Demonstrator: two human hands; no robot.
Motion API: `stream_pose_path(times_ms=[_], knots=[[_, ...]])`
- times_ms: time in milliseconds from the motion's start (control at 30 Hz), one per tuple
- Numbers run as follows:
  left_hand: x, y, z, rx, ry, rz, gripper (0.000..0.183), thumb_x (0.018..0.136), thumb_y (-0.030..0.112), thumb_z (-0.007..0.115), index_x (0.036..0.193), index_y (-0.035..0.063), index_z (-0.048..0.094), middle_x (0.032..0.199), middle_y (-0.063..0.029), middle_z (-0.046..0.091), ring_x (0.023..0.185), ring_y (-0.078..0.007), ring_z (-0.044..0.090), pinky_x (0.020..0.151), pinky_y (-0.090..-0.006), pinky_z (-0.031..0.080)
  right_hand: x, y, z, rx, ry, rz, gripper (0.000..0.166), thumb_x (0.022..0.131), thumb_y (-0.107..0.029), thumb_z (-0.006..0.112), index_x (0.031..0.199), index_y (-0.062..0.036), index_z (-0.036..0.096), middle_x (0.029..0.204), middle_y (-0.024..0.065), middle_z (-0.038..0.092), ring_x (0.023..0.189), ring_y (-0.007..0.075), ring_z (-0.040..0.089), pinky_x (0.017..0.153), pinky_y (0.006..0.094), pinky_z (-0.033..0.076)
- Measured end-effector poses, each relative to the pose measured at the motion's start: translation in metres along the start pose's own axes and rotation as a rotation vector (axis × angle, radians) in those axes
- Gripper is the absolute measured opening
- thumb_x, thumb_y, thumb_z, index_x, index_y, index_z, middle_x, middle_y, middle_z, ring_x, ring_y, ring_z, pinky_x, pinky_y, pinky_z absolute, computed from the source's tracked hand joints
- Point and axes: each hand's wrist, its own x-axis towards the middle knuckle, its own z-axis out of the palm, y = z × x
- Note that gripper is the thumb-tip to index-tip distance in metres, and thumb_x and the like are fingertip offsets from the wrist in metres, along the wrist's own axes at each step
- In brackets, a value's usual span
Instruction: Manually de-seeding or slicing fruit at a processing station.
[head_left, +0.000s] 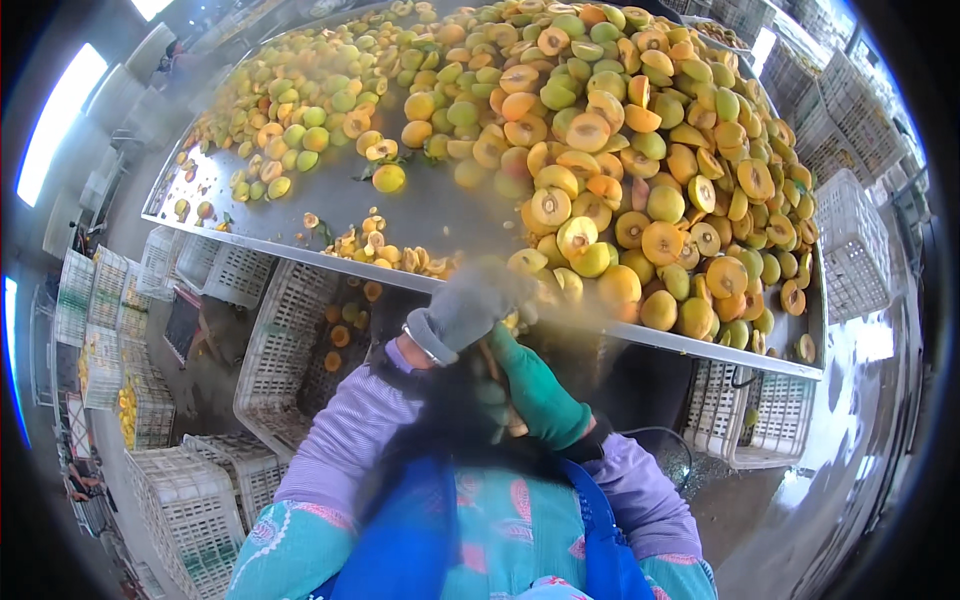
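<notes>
My left hand (469, 304), in a grey glove, is at the near edge of the metal table (420, 217). Its fingers are blurred, and something yellow, perhaps a piece of fruit, shows between the hands. My right hand (536, 386), in a green glove, is closed around a brown handle (516, 424), probably wooden; the tool's working end is hidden. Beyond the hands lies a large heap of yellow-green fruit (589, 131), apricots or plums, many halved with brown pits showing. Small cut pieces (382, 251) lie along the near rim, left of my hands.
A plastic crate (274, 352) with some fruit stands below the table's edge at left. More crates stand at lower left (191, 510), under the table at right (772, 420) and beside its right end (851, 244). The floor (750, 525) looks wet. A cable hangs at right.
</notes>
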Motion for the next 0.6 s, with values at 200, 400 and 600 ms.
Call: stream_pose_path(times_ms=[200,400,600], knots=[[-0.043,0.017,-0.051,-0.356,0.722,-0.355,0.029,0.094,0.033,0.059,0.089,0.0049,0.063,0.084,-0.0100,0.066,0.069,-0.0184,0.064,0.063,-0.0293,0.053,-0.004,0.016,-0.005,0.326,-0.555,0.067,0.052,0.098,-0.062,0.037,0.087,-0.0140,0.054,0.056,-0.0055,0.041,0.046,0.0091,0.040,0.047,0.0251,0.037],[-0.002,0.022,-0.059,0.902,0.254,-0.205,0.032,0.083,0.024,0.071,0.107,0.0026,0.067,0.101,-0.0139,0.068,0.084,-0.0207,0.066,0.075,-0.0325,0.052,-0.008,0.029,-0.055,0.169,0.197,-0.001,0.052,0.095,-0.064,0.044,0.088,-0.0135,0.053,0.059,-0.0021,0.043,0.047,0.0117,0.045,0.040,0.0254,0.037],[0.091,0.007,-0.008,0.731,-0.545,-0.181,0.043,0.088,0.030,0.065,0.119,-0.0006,0.061,0.119,-0.0167,0.064,0.107,-0.0235,0.063,0.090,-0.0310,0.050,-0.018,-0.001,-0.070,0.150,0.266,-0.235,0.050,0.095,-0.061,0.048,0.089,-0.0120,0.053,0.062,-0.0009,0.047,0.047,0.0102,0.045,0.040,0.0259,0.037]])
